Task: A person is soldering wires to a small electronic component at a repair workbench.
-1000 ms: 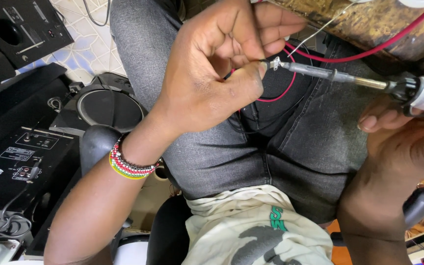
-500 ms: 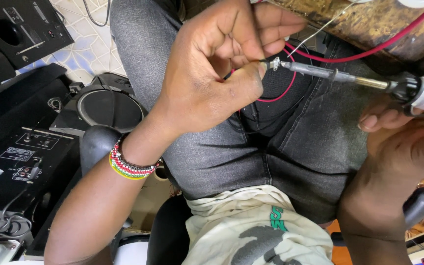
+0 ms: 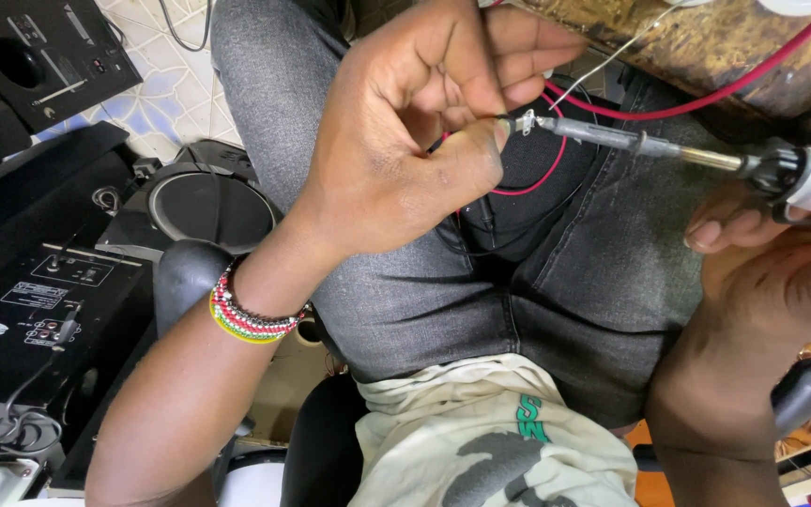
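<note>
Left hand (image 3: 405,160) pinches a thin, limp red wire (image 3: 556,155); right hand (image 3: 781,272) grips the rigid soldering iron (image 3: 668,150) by its insulated handle, away from the hot tip.

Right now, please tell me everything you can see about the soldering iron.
The soldering iron lies almost level above the lap, slanting slightly down to the right. It has a thin grey metal shaft, a black collar and a pale translucent handle, gripped by the right hand. Its tip meets a small metal part pinched in the left hand, where red wires run close by.
</note>
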